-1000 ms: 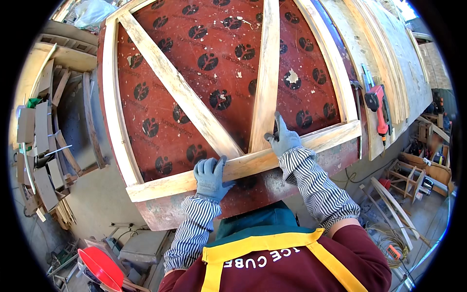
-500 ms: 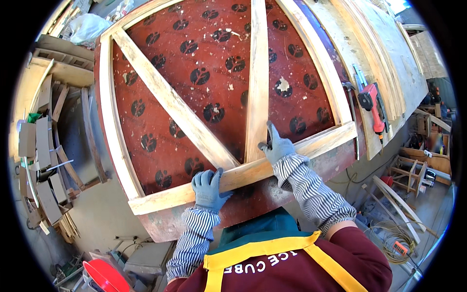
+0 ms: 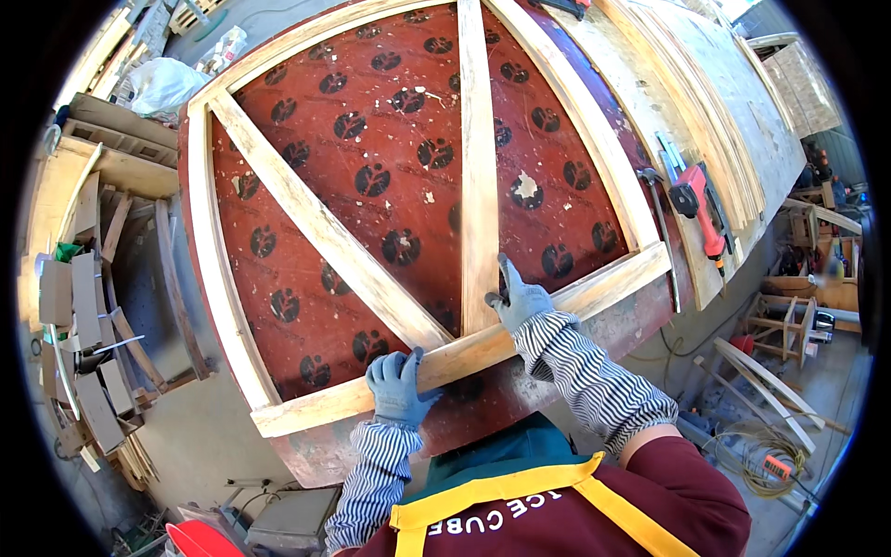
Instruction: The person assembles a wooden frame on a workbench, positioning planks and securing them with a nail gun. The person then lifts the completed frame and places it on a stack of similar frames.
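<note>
A frame of pale wooden strips lies on a dark red board with black printed marks. My left hand, in a grey-blue glove, curls its fingers over the frame's near wooden rail. To its right, my gloved right hand grips the lower end of the upright wooden slat, the forefinger along its right edge and the thumb at its left. That end meets the near rail. A diagonal wooden brace runs from the far left corner to the rail, close to the slat's foot.
On the right, a red cordless drill lies on a plywood sheet beside a hammer and long wooden strips. Scrap wood is heaped at the left. A coiled cable lies on the floor at the lower right.
The whole view has shifted slightly, so the frame and board appear lower and a little further left. Both hands keep their places on the rail and slat.
</note>
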`<state>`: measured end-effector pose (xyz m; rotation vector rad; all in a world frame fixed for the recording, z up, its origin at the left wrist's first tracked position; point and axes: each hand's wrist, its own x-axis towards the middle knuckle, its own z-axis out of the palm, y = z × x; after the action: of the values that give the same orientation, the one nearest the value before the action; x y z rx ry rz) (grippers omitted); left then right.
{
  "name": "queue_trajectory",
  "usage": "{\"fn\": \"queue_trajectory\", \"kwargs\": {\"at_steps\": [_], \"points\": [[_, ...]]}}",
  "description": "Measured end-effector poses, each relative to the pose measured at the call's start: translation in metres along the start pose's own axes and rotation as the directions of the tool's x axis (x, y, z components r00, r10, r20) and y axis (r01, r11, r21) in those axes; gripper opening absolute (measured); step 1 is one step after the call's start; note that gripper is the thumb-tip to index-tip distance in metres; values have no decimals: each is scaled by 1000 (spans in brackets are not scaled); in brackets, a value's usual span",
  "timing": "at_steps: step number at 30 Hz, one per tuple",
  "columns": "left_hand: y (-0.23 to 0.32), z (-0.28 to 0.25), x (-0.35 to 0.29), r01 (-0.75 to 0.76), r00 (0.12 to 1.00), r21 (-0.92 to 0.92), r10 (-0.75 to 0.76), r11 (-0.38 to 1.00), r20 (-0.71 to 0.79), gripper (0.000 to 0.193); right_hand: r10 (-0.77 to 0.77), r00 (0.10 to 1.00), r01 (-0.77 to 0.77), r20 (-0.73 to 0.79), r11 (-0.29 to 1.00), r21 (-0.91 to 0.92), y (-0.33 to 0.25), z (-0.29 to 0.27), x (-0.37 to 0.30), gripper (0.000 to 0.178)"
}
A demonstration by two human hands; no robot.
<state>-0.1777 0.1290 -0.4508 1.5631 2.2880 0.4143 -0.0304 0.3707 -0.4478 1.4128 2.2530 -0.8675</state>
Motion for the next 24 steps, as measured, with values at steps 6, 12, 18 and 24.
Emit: {"fn": "queue_trajectory", "kwargs": {"at_steps": [6, 12, 18, 24], "points": [[0, 1, 1, -9, 999, -12, 9, 1000, -46, 86, -44, 999, 45, -11, 993, 105, 7, 5, 8, 80], [-2, 5, -2, 9, 1000, 10, -9, 1000, -1, 88, -49, 998, 45, 29, 991, 123, 12, 10, 7, 79], [-2, 5, -1, 20, 1000, 1, -20, 1000, 3, 88, -49, 998, 46, 35, 994, 101, 9, 5, 6, 80], [0, 3, 0, 34, 999, 0, -34, 999, 33, 87, -61, 997, 58, 40, 995, 79, 12, 8, 6, 81]]}}
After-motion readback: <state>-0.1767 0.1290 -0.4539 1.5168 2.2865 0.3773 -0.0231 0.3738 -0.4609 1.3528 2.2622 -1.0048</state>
